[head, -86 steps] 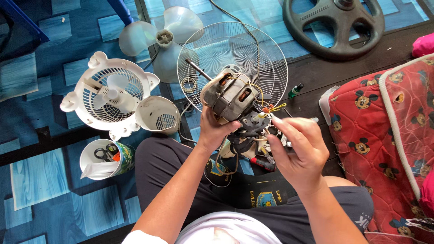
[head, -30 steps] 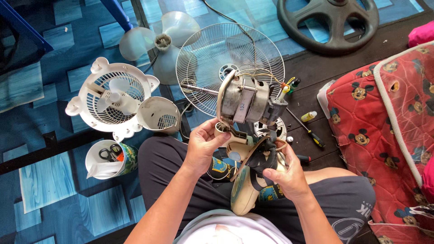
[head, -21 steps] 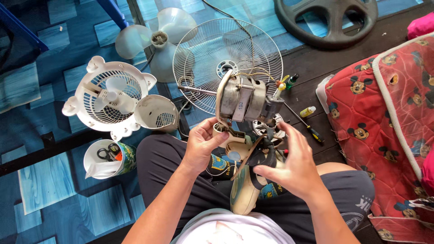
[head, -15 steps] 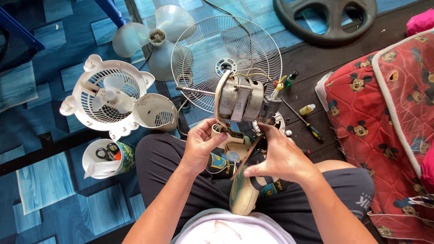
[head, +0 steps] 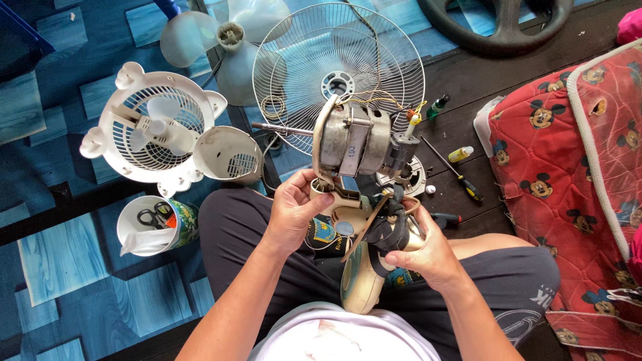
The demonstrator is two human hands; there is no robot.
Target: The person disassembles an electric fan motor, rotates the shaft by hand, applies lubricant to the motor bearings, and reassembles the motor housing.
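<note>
The bare fan motor (head: 354, 144) is held upright over the person's lap, its shaft pointing left and a small pale label on its metal band. The left hand (head: 294, 214) curls closed around the cream neck bracket (head: 341, 200) under it. The right hand (head: 424, 254) pinches a bundled black cord (head: 388, 230) beside the cream fan stand (head: 361, 281). A round white tub (head: 150, 227) with a colourful printed wrap holds scissors on the floor to the left.
</note>
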